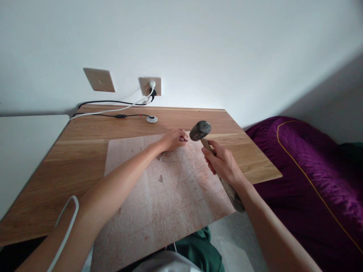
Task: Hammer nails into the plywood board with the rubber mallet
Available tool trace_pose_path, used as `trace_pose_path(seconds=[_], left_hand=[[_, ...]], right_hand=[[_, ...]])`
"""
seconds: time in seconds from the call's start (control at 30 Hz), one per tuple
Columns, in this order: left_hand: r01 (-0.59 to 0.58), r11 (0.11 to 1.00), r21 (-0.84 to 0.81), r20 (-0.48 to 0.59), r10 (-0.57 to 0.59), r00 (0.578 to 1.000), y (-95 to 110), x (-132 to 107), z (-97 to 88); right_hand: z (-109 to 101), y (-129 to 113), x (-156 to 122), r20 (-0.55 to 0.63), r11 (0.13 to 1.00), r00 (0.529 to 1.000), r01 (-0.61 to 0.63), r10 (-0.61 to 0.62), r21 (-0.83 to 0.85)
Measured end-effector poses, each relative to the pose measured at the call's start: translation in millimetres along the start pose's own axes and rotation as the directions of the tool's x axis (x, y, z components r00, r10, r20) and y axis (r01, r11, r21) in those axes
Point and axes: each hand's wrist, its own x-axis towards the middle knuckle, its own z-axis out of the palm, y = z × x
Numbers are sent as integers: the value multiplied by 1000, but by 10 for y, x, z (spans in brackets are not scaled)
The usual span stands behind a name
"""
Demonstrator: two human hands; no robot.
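Observation:
My right hand (222,163) is closed round the wooden handle of a hammer (200,130), whose dark head hangs just right of my left hand. My left hand (173,139) is pinched shut on a small thing, probably a nail, held over a pale reddish board (170,196) that lies on the wooden desk (85,147). A small metal piece (165,158) lies on the board under my left wrist, and another small bit (161,178) lies nearer to me.
Black and white cables (113,109) run along the desk's back edge to a wall socket (151,86). A round grommet (151,119) sits near them. A purple bedspread (306,170) lies to the right, a white surface (25,147) to the left. A white cord (66,223) crosses my left forearm.

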Motion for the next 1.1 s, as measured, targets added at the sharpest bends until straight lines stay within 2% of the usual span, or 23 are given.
trace_pose_path(seconds=[0.13,0.33,1.1], left_hand=[[7,1000,13,-6,-7,1000,23,-7,-5],[27,999,28,11,-27,1000,36,-4,-15],[39,998,53,16,-39,999,44,-11,-23]], right_hand=[[38,20,24,-3,1000,1000,-5,5,7],[98,93,51,43,995,996,-74,77,-70],[72,87,36,10,997,998,-58,59,-55]])
